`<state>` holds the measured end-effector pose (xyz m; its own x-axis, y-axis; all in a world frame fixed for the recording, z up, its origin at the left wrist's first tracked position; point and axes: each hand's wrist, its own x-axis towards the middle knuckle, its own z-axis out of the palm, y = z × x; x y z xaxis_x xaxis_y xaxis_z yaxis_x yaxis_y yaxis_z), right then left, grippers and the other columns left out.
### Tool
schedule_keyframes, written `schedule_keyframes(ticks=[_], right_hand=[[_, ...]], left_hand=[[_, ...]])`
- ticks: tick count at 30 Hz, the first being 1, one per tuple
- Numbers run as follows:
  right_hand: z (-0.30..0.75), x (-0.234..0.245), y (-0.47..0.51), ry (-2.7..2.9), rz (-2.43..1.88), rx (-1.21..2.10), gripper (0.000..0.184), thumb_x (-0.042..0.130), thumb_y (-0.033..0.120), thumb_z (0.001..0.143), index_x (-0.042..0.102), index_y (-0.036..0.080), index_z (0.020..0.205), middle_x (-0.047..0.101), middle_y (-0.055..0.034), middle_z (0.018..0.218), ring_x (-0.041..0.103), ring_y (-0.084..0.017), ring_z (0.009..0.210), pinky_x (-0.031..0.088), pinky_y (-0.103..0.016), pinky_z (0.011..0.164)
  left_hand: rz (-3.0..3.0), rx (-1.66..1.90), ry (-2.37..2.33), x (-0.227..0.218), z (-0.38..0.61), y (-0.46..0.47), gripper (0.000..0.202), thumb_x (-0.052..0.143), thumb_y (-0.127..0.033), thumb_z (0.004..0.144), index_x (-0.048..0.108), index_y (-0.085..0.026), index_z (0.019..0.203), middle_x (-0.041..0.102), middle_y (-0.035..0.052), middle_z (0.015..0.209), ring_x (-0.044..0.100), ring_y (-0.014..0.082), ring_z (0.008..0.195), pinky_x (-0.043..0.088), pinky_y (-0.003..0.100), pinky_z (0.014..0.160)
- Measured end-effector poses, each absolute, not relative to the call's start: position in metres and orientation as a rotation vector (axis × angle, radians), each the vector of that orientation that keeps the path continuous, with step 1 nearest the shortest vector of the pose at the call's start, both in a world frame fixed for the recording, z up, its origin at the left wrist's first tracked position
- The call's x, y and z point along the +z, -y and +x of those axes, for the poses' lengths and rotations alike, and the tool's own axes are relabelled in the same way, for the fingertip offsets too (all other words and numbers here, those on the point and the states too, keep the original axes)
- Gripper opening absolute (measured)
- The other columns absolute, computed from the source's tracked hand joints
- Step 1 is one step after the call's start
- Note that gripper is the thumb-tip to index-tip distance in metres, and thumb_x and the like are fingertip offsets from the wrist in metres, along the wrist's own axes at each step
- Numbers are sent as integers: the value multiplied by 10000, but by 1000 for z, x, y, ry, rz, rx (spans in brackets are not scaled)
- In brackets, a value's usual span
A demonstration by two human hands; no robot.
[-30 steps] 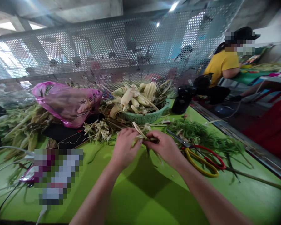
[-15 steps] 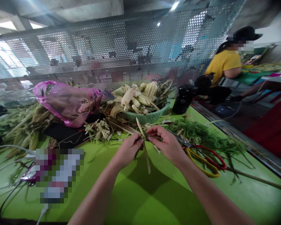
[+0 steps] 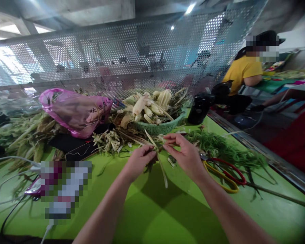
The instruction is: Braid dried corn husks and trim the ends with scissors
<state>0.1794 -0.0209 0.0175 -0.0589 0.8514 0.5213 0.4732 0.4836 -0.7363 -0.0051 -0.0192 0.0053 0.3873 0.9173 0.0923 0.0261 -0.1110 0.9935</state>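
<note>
My left hand (image 3: pixel 138 162) and my right hand (image 3: pixel 185 154) meet above the green table (image 3: pixel 167 210), both pinched on a thin pale leaf strip (image 3: pixel 160 162). The strip sticks up behind my fingers and hangs down toward the table below them. My left thumb and fingers are closed on its middle. My right fingertips grip its upper end, a little higher than the left hand. Behind my hands stands a teal basket (image 3: pixel 157 128) heaped with pale folded leaf pieces (image 3: pixel 147 103).
Yellow-and-red-handled scissors (image 3: pixel 225 174) lie just right of my right hand, beside a heap of green trimmings (image 3: pixel 223 147). A pink plastic bag (image 3: pixel 75 110) and leaf piles (image 3: pixel 22 135) sit at left, cables (image 3: pixel 5 200) at near left. A black bottle (image 3: pixel 199 107) stands by the perforated screen. A person in yellow (image 3: pixel 241 71) sits at far right.
My hands have drawn slightly apart and the right hand has risen. The leaf strip, bunched between my fingers a second ago, now hangs longer below them.
</note>
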Motion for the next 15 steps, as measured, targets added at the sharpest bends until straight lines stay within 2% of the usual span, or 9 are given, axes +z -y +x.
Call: schedule_keyframes(ticks=[2,4,8,15], right_hand=[[179,20,23,1743,-1186,196,196,618,282,836,588,226,1022,612,-81,1060,554,-258,1027,404,-409,895],[177,22,26,1785,-1213,37,123,633,304,832,609,226,924,613,-82,1046,529,-277,1038,378,-420,896],[169,19,28,1963,-1269,183,136,631,333,846,594,219,782,632,-46,840,543,-241,866,392,-363,772],[163,18,30,2029,-1205,277,132,550,239,875,543,218,746,609,-40,801,519,-219,803,376,-333,720]], left_hand=[[1362,1041,-900,2,-2,17,200,611,-353,808,594,-155,833,564,18,791,509,111,700,426,242,697],[1246,1084,-891,2,1,15,231,647,-368,775,582,-153,830,554,19,802,526,113,696,454,256,700],[1140,1107,-852,8,2,18,268,707,-355,720,582,-146,831,565,17,803,542,111,701,468,258,719],[1191,1083,-866,13,-2,23,315,654,-451,768,611,-140,800,548,9,742,473,96,659,408,219,646]])
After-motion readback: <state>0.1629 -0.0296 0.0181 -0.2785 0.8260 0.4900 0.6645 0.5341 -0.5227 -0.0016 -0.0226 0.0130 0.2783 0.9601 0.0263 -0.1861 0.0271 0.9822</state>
